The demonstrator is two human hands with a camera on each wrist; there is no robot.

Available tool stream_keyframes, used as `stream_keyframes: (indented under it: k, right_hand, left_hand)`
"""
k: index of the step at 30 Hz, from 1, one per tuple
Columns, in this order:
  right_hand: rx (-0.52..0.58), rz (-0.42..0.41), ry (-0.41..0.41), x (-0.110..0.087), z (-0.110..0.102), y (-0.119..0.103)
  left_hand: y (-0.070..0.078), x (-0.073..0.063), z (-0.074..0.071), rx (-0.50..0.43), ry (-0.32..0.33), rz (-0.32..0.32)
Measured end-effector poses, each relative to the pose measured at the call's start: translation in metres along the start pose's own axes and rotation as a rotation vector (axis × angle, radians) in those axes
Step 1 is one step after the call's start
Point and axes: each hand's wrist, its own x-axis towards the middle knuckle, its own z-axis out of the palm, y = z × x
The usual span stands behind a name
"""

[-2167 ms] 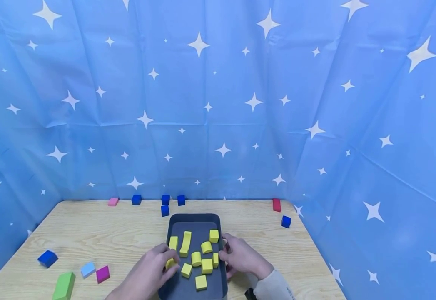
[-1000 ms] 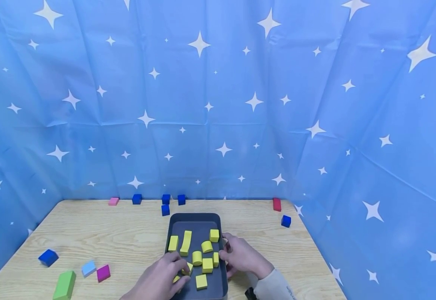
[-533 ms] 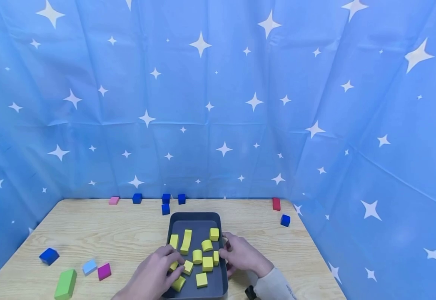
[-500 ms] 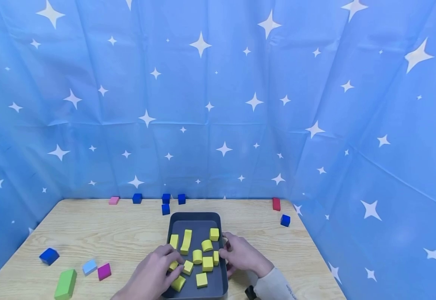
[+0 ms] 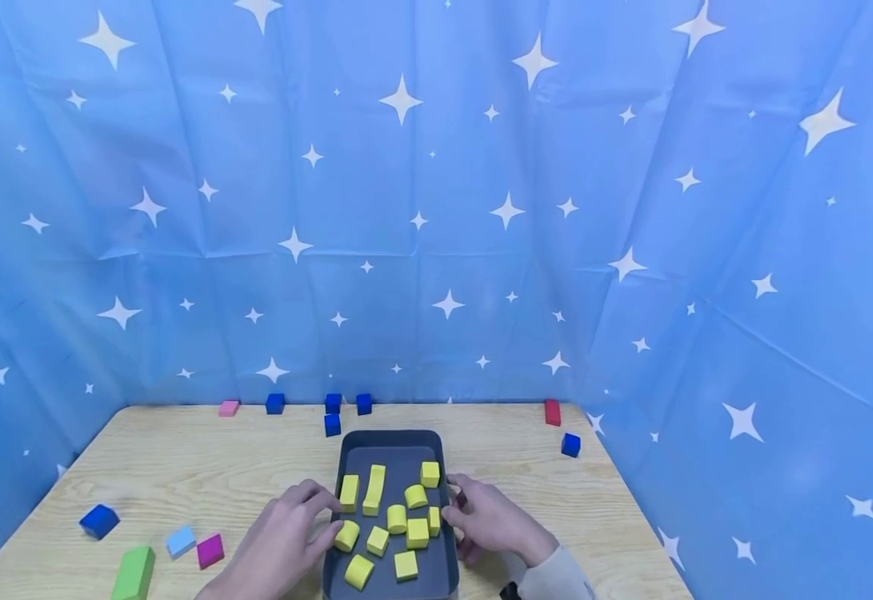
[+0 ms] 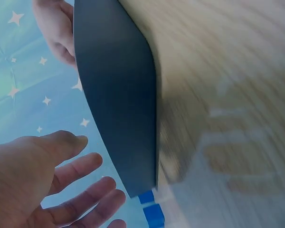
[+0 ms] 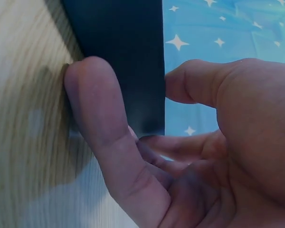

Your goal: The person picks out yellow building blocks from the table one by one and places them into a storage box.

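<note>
A dark grey rectangular tray [image 5: 391,437] rests on the table, holding several yellow blocks: cubes, cylinders and longer pieces. My left hand [image 5: 278,533] hovers at the tray's left rim with loosely spread fingers and nothing in its grasp. Closest to its fingertips are a yellow cylinder [image 5: 346,536] and an upright-looking yellow oblong block [image 5: 349,493]. In the left wrist view the fingers stand apart from the tray's outer wall. My right hand [image 5: 492,517] grips the tray's right side, thumb at the rim and fingers against the outer wall. Another yellow cylinder [image 5: 358,572] lies near the tray's front left.
Left of the tray lie a blue block [image 5: 99,522], a green block [image 5: 133,573], a light blue block [image 5: 181,542] and a magenta block [image 5: 210,551]. Several blue blocks and a pink one [image 5: 229,408] line the back edge. A red block [image 5: 552,412] sits back right.
My left hand has let go of a yellow cylinder at the tray's front left and drawn back leftward out to the rim. The right hand has kept its grip on the tray.
</note>
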Motion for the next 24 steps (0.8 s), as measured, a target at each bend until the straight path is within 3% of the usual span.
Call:
stream_keyframes:
  k: [9, 24]
  right_hand:
    - [-0.032, -0.002, -0.005, -0.002, -0.009, 0.006]
    - [-0.111, -0.04, 0.036, -0.011, -0.016, 0.011]
  left_hand:
    - [-0.014, 0.004, -0.006, -0.019, 0.016, -0.096]
    - [-0.043, -0.002, -0.009, 0.005, 0.038, -0.112]
